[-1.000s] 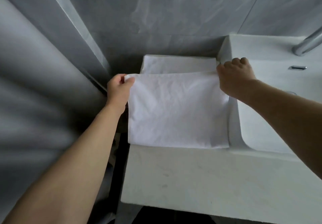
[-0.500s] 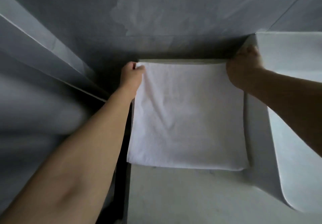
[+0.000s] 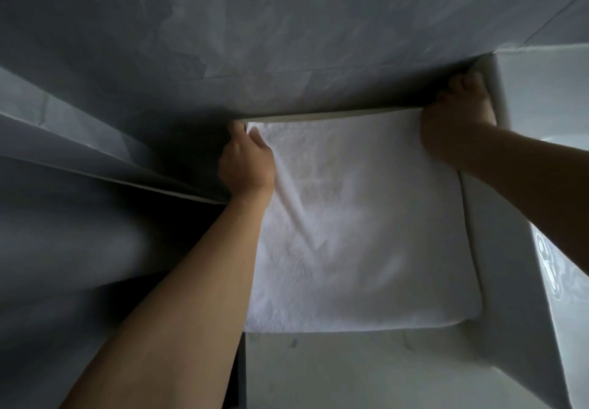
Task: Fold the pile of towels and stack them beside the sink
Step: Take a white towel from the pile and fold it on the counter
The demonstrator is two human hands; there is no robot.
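Pushed back since a second ago: towel [image 3: 360, 227] now flat to the wall [image 3: 287, 42], far edge hiding the white layer seen behind it earlier.

Left hand [image 3: 247, 161] pinching the far left corner, thumb on top; right hand [image 3: 455, 122] curled over the far right corner, against the sink [image 3: 510, 249] wall. Lying square on the desk [image 3: 350, 373] just left of the sink, near edge thick and rounded, creases running down from the left corner.
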